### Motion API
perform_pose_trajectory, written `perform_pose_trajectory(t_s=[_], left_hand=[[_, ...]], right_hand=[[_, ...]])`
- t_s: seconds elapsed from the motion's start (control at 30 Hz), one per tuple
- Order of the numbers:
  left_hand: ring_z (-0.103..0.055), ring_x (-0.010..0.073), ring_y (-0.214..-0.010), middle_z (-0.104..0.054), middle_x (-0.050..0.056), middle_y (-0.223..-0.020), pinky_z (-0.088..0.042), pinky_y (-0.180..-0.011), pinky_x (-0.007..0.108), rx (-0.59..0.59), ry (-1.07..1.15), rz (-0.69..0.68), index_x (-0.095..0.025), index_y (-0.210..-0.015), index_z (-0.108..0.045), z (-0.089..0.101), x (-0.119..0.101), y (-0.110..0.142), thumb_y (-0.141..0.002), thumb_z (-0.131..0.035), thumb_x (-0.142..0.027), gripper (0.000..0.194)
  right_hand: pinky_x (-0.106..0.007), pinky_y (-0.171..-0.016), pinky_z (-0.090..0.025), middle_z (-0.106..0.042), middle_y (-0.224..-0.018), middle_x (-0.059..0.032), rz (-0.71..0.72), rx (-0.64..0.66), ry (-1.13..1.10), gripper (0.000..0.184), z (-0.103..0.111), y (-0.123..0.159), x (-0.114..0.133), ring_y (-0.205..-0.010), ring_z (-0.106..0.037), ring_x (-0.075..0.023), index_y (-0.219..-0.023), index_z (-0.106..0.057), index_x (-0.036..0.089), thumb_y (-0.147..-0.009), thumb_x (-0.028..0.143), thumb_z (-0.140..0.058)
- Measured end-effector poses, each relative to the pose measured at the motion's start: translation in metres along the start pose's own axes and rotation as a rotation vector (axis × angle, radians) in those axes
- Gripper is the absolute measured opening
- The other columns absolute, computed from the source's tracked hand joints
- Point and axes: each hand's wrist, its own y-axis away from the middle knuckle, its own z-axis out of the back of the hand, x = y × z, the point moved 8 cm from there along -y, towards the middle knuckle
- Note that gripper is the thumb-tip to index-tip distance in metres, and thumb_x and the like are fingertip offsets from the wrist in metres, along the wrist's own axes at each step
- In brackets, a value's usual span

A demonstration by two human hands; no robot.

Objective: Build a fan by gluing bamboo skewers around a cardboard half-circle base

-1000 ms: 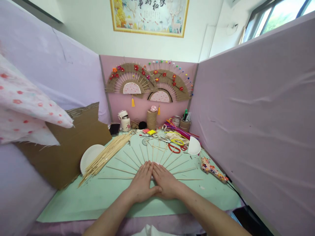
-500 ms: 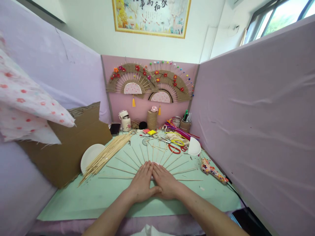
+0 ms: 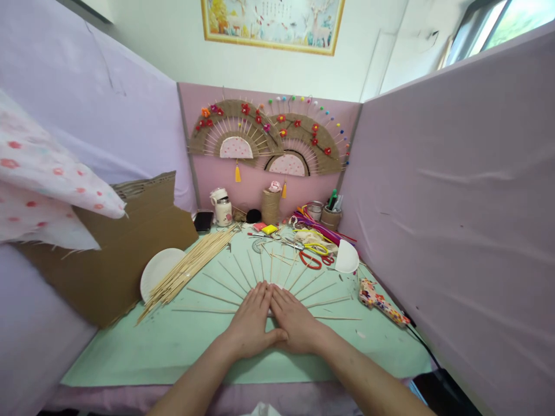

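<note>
Both my left hand and my right hand lie flat side by side, fingers stretched forward and touching at the tips. They press on the hub of a half-circle of thin wooden sticks that spread out like fan ribs over the green tabletop. A sliver of white shows at the fingertips; most of that piece is hidden under my palms. Neither hand grips anything. To the left, a bundle of loose sticks rests partly on a white paper plate.
A patterned glue gun with a cord lies at right, near a white half plate. Scissors, pipe cleaners and a twine roll sit farther back. Cardboard leans left. Two decorated fans hang behind.
The view has tilted slightly downward and shifted. My hands stay flat in the same place on the stick fan, and nothing on the table has visibly moved.
</note>
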Motion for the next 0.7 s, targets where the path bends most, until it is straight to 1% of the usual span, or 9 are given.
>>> perform_pose_trajectory(t_s=[0.13,0.23,0.33,0.43,0.5,0.6,0.7], left_hand=[[-0.001,0.0289,-0.151,0.0,0.014,-0.163,-0.009,-0.123,0.046,0.008,0.02,-0.001,-0.012,-0.157,-0.007,-0.0005,0.0002,0.0001,-0.078,-0.052,-0.067,0.106],[0.002,0.0291,-0.151,0.003,0.014,-0.163,-0.009,-0.123,0.047,-0.004,0.042,-0.001,-0.014,-0.157,-0.005,0.0011,-0.0005,0.0006,-0.076,-0.054,-0.07,0.11],[0.002,0.029,-0.151,0.007,0.014,-0.163,-0.009,-0.123,0.047,-0.002,0.062,0.016,-0.014,-0.157,-0.003,0.001,0.0001,0.0006,-0.075,-0.057,-0.069,0.112],[0.002,0.0285,-0.152,0.014,0.01,-0.163,-0.011,-0.123,0.047,-0.008,0.078,0.029,-0.02,-0.158,-0.002,0.0002,0.0018,0.0003,-0.075,-0.061,-0.066,0.112],[0.002,0.0291,-0.152,0.016,0.008,-0.163,-0.011,-0.123,0.048,-0.016,0.083,0.023,-0.024,-0.158,-0.004,0.0001,0.002,0.0004,-0.075,-0.063,-0.064,0.11],[0.002,0.0301,-0.151,0.012,0.007,-0.164,-0.01,-0.123,0.049,-0.008,0.078,0.008,-0.027,-0.157,-0.009,0.0,0.0003,0.0004,-0.075,-0.063,-0.065,0.105],[0.002,0.0283,-0.152,0.004,0.006,-0.165,-0.007,-0.123,0.048,0.034,0.067,0.009,-0.026,-0.157,-0.011,-0.0007,-0.0023,-0.0001,-0.078,-0.058,-0.068,0.102]], right_hand=[[-0.043,-0.124,-0.006,-0.003,-0.164,-0.0168,-0.004,-0.001,-0.013,0.103,0.0007,0.0004,0.0008,-0.152,0.0,-0.0265,-0.156,-0.01,0.004,-0.079,0.053,-0.059],[-0.043,-0.124,-0.006,0.0,-0.164,-0.0151,-0.019,0.008,-0.018,0.103,0.0004,0.0008,-0.0002,-0.152,0.002,-0.026,-0.156,-0.006,0.007,-0.081,0.054,-0.058],[-0.044,-0.124,-0.006,0.001,-0.164,-0.0143,-0.019,0.017,-0.026,0.104,0.0005,0.0013,-0.0004,-0.151,0.003,-0.0258,-0.157,-0.003,0.009,-0.081,0.053,-0.06],[-0.046,-0.124,-0.006,0.003,-0.164,-0.0147,-0.018,0.037,-0.044,0.106,-0.001,0.0015,-0.0008,-0.151,0.004,-0.028,-0.157,-0.004,0.012,-0.079,0.056,-0.062],[-0.047,-0.123,-0.006,0.004,-0.163,-0.0152,-0.022,0.05,-0.046,0.106,-0.0027,0.0014,-0.0016,-0.151,0.004,-0.0293,-0.157,-0.006,0.014,-0.079,0.057,-0.062],[-0.047,-0.123,-0.005,0.006,-0.163,-0.0161,-0.023,0.052,-0.043,0.104,-0.0035,0.001,-0.0029,-0.151,0.004,-0.03,-0.157,-0.01,0.014,-0.079,0.058,-0.062],[-0.044,-0.123,-0.003,0.006,-0.162,-0.0178,-0.016,0.043,-0.046,0.102,-0.0022,0.0006,-0.0037,-0.151,0.004,-0.0292,-0.157,-0.013,0.013,-0.08,0.058,-0.061]])
